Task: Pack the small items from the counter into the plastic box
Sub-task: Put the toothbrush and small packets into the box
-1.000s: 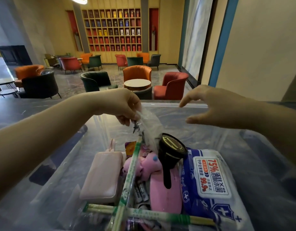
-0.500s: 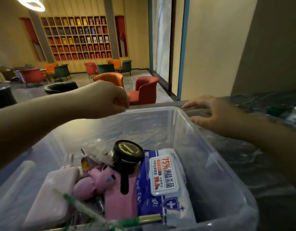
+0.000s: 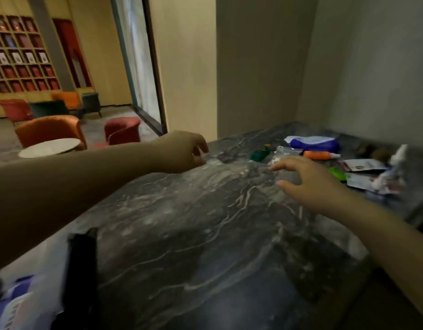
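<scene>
My right hand (image 3: 308, 179) hovers over the dark marble counter (image 3: 205, 234) with fingers spread and nothing in it, close to a small clear bag (image 3: 285, 152). My left hand (image 3: 186, 151) hangs above the counter's far edge, fingers loosely curled, holding nothing I can see. Small items lie at the far right: a green object (image 3: 259, 154), a blue-and-white pack (image 3: 312, 142), an orange tube (image 3: 318, 154), a bright green item (image 3: 337, 173), flat packets (image 3: 363, 165) and a white crumpled wrapper (image 3: 391, 172). The plastic box (image 3: 46, 282) shows only as a blurred corner at bottom left, with a blue wipes pack (image 3: 12, 303) inside.
Grey walls close off the counter's back right corner. Beyond the counter's left edge lies a lounge with orange and red armchairs (image 3: 48, 132), a round table (image 3: 49, 147) and a wall shelf.
The view has swung right, from the box to the counter. My left hand has let go of the clear bag over the box. Both hands now reach toward the items at the far right.
</scene>
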{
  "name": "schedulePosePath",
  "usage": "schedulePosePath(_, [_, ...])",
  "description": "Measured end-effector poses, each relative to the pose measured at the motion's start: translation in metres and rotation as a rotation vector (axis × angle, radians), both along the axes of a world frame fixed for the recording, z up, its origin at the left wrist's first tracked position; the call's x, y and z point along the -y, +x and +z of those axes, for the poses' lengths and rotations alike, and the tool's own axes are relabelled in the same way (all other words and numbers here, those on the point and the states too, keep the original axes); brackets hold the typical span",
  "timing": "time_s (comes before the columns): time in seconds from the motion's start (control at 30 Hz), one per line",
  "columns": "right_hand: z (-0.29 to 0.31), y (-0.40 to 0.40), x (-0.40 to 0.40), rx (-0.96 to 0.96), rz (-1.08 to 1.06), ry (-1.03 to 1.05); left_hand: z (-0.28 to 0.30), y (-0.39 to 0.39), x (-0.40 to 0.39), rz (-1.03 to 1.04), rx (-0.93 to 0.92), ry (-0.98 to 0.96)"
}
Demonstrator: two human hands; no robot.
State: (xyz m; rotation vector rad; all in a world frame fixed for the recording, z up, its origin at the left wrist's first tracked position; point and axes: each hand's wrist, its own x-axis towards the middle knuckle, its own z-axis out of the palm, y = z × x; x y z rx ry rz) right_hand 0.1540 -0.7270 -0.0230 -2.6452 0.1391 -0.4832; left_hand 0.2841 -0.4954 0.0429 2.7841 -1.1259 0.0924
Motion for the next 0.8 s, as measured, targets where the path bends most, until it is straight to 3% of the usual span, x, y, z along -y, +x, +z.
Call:
schedulePosePath(0.3, [-0.012,-0.026,0.186,0.122,-0.170,-0.049,-0.032,0.024,0.211,-0.131,-0.060,0.105])
schedulePosePath(0.43, [-0.026,-0.034,0.249,0.055,-0.191,-0.076,-0.060,0.031,0.291,-0.178,-0.110,0.070])
schedulePosePath(0.63, [-0.050,-0.030,0.294,-0.147,-0.174,-0.011,-0.104,0.036,0.380,-0.192,-0.214,0.070])
schedulePosePath(0.8, [-0.065,-0.025,0.307,-0.096,-0.099,0.031,-0.132,0.044,0.434,-0.137,-0.299,0.061])
